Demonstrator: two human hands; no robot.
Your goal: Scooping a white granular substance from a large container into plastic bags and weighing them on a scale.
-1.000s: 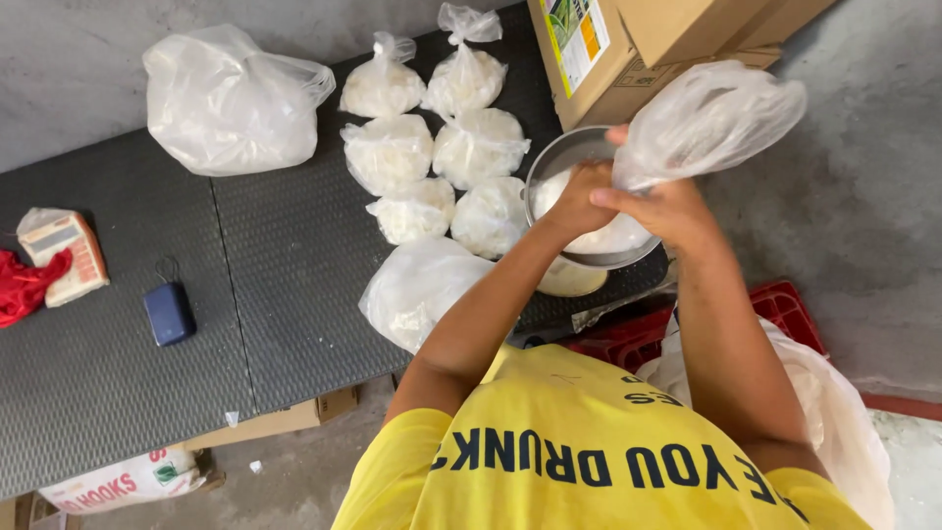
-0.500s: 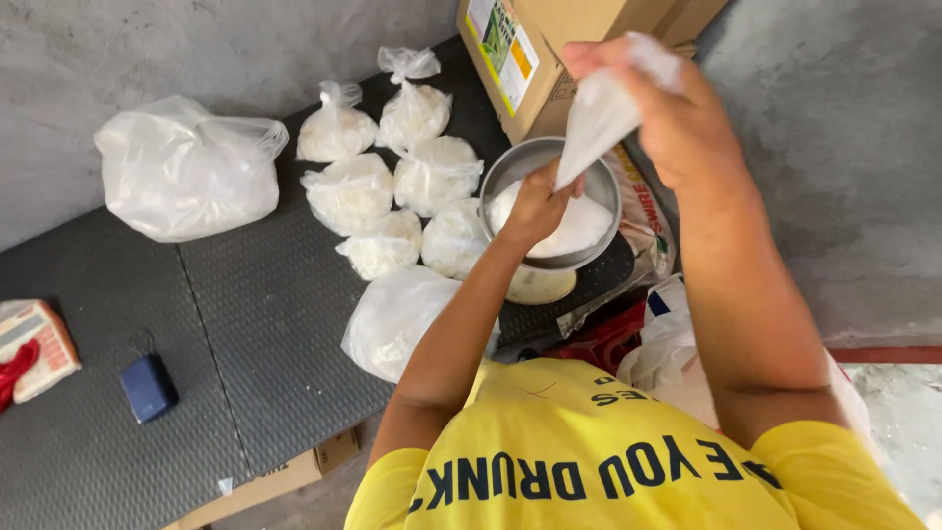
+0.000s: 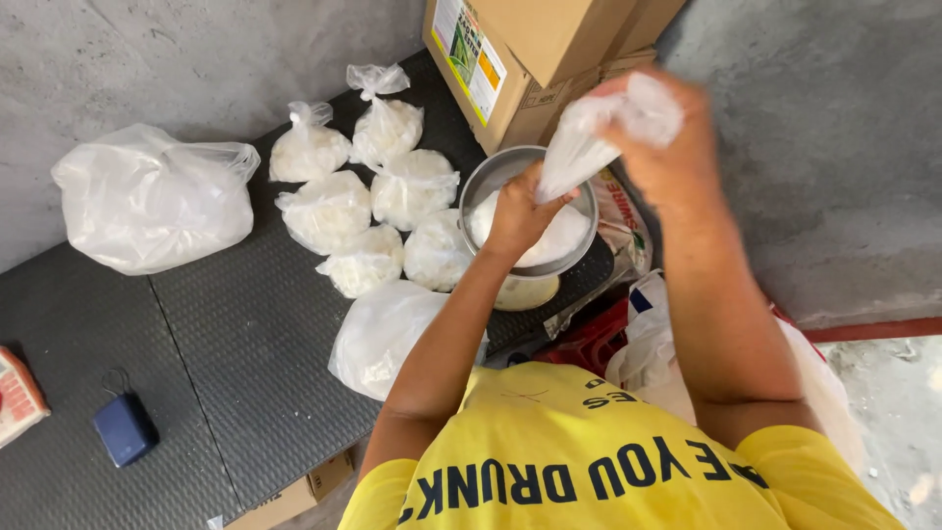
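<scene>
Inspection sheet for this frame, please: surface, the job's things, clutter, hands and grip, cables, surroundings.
Surface: dark ribbed mat on the floor, with a seam across it.
Job's things: metal bowl of white grains; thin clear bag held above it; six small tied bags of white filling in a cluster left of the bowl.
Clutter: large white bag far left; another white bag near the left elbow; small dark blue pouch; red and white carton at the left edge.
Hands: left hand over the bowl, at the bag's lower end; right hand blurred, its grip closed on the bag's top.
Cables: nothing seen.
Surroundings: cardboard boxes behind the bowl, grey concrete wall.
</scene>
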